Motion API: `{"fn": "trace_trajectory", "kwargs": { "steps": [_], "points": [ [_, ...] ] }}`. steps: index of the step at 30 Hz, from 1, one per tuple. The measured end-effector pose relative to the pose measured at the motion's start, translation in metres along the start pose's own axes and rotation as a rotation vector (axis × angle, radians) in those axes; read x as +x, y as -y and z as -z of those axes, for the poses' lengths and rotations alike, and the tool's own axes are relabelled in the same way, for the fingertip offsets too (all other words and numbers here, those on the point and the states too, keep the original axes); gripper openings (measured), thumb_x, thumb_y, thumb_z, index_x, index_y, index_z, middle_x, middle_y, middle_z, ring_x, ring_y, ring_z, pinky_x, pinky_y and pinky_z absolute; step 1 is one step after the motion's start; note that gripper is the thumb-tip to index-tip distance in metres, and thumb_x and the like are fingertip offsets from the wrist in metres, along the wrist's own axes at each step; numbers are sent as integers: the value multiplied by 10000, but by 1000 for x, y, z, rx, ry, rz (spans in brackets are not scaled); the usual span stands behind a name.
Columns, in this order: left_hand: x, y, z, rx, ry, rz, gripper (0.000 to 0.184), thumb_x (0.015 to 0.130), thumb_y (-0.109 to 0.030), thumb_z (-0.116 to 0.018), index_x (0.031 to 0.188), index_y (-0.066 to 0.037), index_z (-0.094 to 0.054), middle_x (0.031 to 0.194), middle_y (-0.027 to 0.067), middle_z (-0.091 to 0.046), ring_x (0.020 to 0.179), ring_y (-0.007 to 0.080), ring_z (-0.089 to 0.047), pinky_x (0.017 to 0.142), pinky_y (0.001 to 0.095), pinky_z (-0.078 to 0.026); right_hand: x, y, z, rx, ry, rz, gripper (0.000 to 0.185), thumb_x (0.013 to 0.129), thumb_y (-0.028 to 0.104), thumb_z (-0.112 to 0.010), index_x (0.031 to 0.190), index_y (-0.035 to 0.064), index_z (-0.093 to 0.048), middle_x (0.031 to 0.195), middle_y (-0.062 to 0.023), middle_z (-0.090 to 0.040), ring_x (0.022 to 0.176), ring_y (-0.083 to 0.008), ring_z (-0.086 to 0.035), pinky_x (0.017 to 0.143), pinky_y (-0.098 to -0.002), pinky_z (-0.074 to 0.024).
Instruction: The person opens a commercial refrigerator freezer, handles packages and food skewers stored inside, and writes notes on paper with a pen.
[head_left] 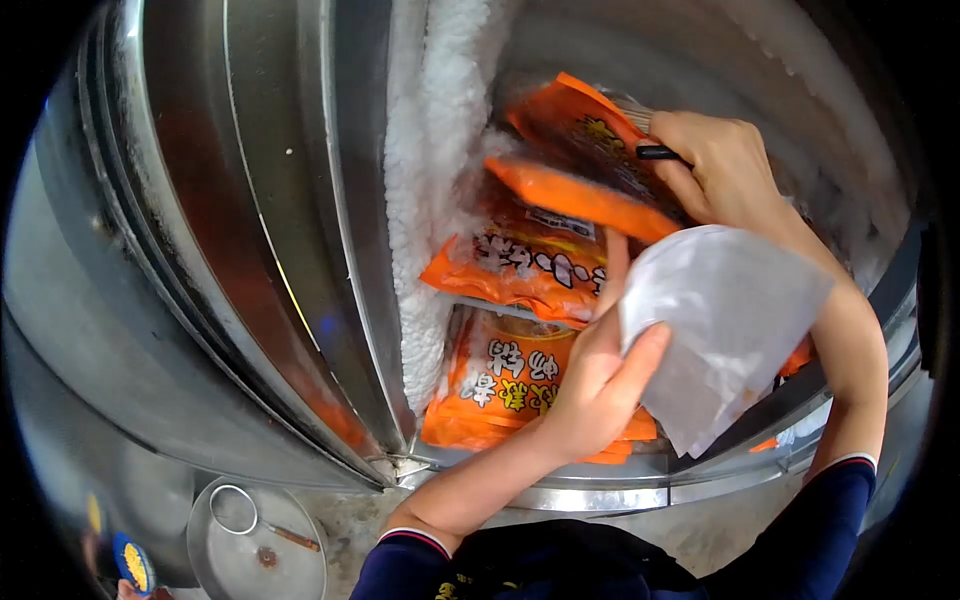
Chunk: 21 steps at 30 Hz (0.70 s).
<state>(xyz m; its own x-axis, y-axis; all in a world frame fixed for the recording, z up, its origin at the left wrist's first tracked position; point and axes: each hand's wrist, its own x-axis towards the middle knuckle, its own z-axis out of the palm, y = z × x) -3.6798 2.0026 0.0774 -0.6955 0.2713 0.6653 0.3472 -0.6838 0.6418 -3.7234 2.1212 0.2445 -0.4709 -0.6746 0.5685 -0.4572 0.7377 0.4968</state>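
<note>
Inside a frosted metal freezer [424, 200], the tilted orange packet [600, 200] lies just left of the right hand [715, 165], the nearer of the two by my remote view; its long edge slopes from the frost wall down toward the gap between hands. The right hand's grip is closed around a black stick [660, 153] beside thin sticks [632, 112]; whether it also clamps the packet, I cannot tell. The left hand [600, 390] pinches a translucent bag [725, 320] below. White and yellow Chinese characters mark the lower packets [475, 425]; one seemingly reads "小", but I can confirm no brand.
</note>
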Motion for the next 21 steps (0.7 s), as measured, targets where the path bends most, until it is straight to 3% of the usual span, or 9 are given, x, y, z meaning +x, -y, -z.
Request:
{"fn": "trace_trajectory", "kwargs": {
  "steps": [3,6,8,14,17,21],
  "points": [
    [19,-5,-3,91,60,-106,299,911,-153,-433,1121,52,-494,1403,351,-91,1320,393,-199,1014,407,-256,2,-4,0,43,7,-23,152,735,126,-594,826,27,-524,721,-189,-532,720,-401,-528,591,-444,-403],
    [35,-5,-4,417,46,-363,259,915,-157,-416,1064,41,-491,1384,389,-17,1297,466,-175,1016,456,-233,4,-10,0,49,5,-59,105,756,67,-554,778,3,-474,707,-195,-495,676,-402,-478,575,-394,-396],
    [38,-7,-3,487,27,-394,225,915,-156,-417,1015,31,-490,1375,404,7,1278,502,-177,1011,479,-231,5,-13,1,45,51,-68,105,761,66,-537,783,4,-455,707,-192,-484,668,-397,-471,577,-389,-393],
    [24,-6,-4,392,35,-391,150,915,-149,-431,887,-8,-472,1359,415,-36,1246,506,-228,1003,490,-239,3,-3,1,46,65,-67,107,762,69,-539,785,4,-456,698,-191,-474,659,-394,-464,568,-388,-387],
    [15,-11,-3,307,92,-276,157,909,-134,-437,969,0,-493,1371,391,-70,1293,470,-182,1018,478,-223,2,0,4,49,51,-23,109,760,72,-547,788,4,-468,697,-191,-475,660,-396,-464,563,-391,-386],
    [-28,-7,3,-30,8,65,287,905,-131,-447,1139,34,-477,1385,238,-216,1339,363,-136,1046,433,-193,-5,4,6,-11,59,18,143,729,118,-605,812,31,-527,726,-168,-555,717,-375,-546,608,-430,-430]
  ]
}}
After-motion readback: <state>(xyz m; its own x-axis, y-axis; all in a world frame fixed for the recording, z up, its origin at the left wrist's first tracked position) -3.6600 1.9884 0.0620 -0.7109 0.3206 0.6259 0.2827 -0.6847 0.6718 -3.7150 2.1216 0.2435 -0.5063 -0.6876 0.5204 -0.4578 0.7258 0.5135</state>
